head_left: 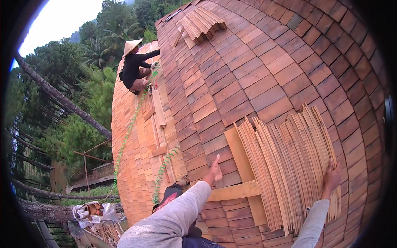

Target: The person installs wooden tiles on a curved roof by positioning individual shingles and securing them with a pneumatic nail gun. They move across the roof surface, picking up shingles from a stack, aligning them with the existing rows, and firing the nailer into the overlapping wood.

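Observation:
My left hand (213, 171) is open, fingers extended and nothing in it, just left of a large stack of thin wooden shingles (285, 169). My right hand (333, 175) grips the stack's right edge. The shingles stand on edge, packed side by side, on the roof. Light wooden boards (223, 191) lie crossed at the stack's left side and under it. My foot (182, 180) rests on the roof below my left arm.
A co-worker (136, 70) in a cone hat crouches upper left by loose planks (159, 105) and green coiled hoses (130, 128). Another shingle stack (204, 22) sits higher on the tiled roof (264, 58). Trees and a white sack (89, 208) are beyond the roof's left edge.

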`<state>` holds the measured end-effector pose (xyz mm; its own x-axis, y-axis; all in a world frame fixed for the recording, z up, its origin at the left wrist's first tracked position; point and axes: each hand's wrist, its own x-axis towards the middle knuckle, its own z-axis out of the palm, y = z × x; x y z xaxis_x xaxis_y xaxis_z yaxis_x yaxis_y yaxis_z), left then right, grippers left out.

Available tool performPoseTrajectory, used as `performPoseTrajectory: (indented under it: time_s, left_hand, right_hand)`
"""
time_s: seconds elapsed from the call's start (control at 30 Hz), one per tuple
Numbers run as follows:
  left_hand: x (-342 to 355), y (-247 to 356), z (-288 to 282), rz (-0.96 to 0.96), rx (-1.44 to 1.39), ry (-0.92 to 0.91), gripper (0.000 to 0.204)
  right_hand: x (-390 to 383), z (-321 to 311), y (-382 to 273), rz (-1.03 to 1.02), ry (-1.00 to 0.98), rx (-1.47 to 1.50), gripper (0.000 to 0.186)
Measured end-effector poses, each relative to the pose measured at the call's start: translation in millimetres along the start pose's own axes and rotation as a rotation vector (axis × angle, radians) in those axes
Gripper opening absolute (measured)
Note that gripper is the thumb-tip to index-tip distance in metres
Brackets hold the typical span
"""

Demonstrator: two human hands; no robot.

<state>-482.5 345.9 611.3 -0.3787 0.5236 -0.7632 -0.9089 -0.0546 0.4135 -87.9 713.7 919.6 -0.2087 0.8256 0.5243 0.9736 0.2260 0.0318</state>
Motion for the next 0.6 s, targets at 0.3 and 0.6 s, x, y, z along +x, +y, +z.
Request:
performPoseTrajectory:
  time_s: [0.3,0.6]
  left_hand:
    - [-170,38,-243,-0.152,0.368,0.273,0.097]
    - [-122,44,-229,-0.215,0.484,0.169,0.063]
  right_hand:
    - [6,-15,2,-0.037,-0.068,-0.055,0.075]
    - [-2,5,2,0.006,-0.097,0.03,0.076]
